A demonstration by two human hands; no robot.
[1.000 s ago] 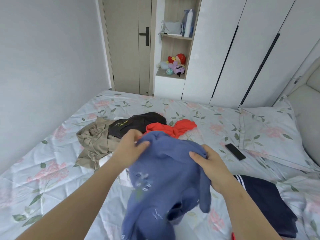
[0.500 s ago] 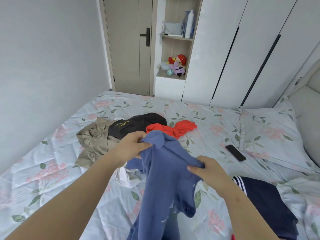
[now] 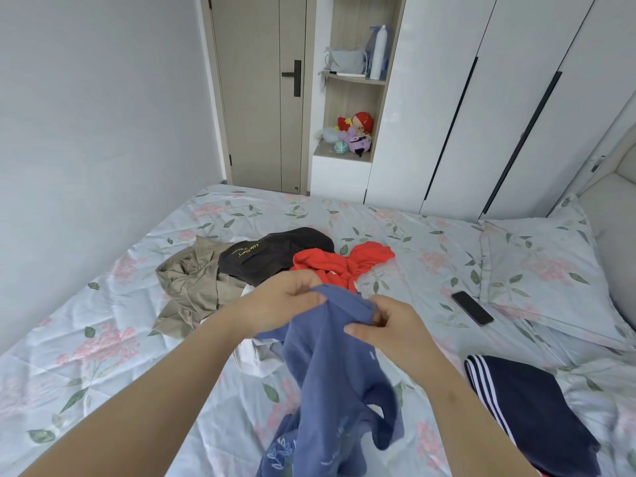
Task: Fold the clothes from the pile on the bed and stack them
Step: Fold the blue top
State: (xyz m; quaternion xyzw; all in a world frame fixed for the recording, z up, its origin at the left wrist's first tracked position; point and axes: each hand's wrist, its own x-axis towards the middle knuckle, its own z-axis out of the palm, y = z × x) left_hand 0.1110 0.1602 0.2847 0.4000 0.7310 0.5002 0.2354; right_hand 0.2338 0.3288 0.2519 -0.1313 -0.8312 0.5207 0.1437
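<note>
Pinching blue garment with left hand and right hand, pile behind, phone right

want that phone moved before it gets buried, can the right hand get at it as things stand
Probably, once freed: the right hand grips the blue garment, but only bare sheet lies between it and the phone.

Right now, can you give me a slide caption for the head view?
The left hand and right hand grip a blue garment above the bed, pile behind.
</note>
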